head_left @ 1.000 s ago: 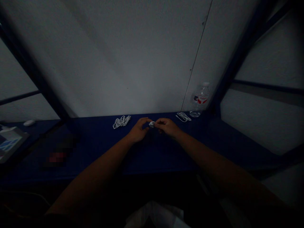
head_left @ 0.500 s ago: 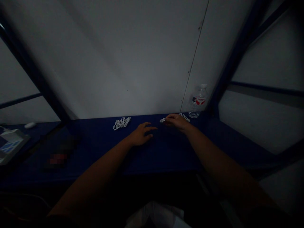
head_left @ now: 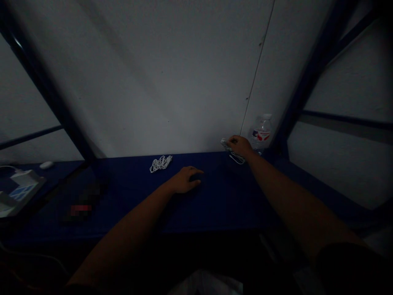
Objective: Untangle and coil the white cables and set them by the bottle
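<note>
Right hand, pinching a white cord at the far edge of the table, just beside a water bottle. Left hand, loosely curled and resting on the table, nothing visible in it. White coil, lying loose near the left hand.

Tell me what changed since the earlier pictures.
The right hand has moved right, away from the left hand, and now holds a white cord bundle beside the plastic water bottle. The left hand let go and rests on the blue table. The other white cord coil stayed put.
</note>
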### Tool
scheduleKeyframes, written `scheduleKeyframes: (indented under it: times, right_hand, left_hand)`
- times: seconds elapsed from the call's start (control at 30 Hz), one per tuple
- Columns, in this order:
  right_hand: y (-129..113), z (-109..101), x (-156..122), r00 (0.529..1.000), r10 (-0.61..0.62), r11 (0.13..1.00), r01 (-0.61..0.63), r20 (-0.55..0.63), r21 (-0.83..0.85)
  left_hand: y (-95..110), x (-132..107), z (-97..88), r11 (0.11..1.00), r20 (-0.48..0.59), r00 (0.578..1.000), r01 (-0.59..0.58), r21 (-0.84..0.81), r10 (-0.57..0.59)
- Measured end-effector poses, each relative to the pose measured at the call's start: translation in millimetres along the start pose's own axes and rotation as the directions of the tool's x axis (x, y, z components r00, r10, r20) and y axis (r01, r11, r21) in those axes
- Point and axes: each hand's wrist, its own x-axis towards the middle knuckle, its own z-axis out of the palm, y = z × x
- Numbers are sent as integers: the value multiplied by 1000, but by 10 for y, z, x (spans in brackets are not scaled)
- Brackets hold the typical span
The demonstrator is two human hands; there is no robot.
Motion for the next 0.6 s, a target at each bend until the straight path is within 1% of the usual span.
scheduleKeyframes:
  times: [0.03,0.1,0.17,0.2,0.23,0.27,0.33,0.4,0.43,0.5,0.57,0.6]
  right_hand:
    - [13,-14,50,1000,10,999,-10,-2,44]
    - [57,-44,132,998,67,983,-69,16,169]
    - [115,-71,179,987,141,949,-156,75,273]
    - [143,-82,189,980,166,941,-191,109,281]
    - [166,-90,192,974,181,947,-210,139,243]
    - [183,-94,188,970,184,964,-210,159,162]
    - [189,-81,170,969,166,985,-153,181,-82]
    - [159,-37,146,966,126,947,-49,226,-318]
    - [136,-6,134,959,114,918,-3,259,-396]
    - [85,62,118,937,119,882,52,329,-469]
    - [48,111,116,919,133,876,65,370,-477]
    - [37,122,121,918,134,879,64,373,-473]
  left_hand:
    - [-2,-2,1,1000,4,1000,-2,-4,2]
    - [-2,-3,6,1000,18,1000,-4,-1,4]
    - [7,-2,12,1000,32,999,-6,5,6]
    - [14,-1,14,1000,38,999,-7,4,7]
    - [23,0,15,1000,44,999,-8,1,8]
    - [33,0,15,1000,50,999,-8,-4,8]
    - [52,-2,11,1000,62,998,-2,-19,3]
    - [66,-5,4,999,74,997,2,-35,0]
    - [71,-7,0,999,77,997,3,-39,0]
    - [74,-11,-5,999,81,997,5,-33,-2]
    - [70,-15,-7,1000,92,996,11,-15,-9]
    - [68,-16,-7,1000,96,995,15,-8,-14]
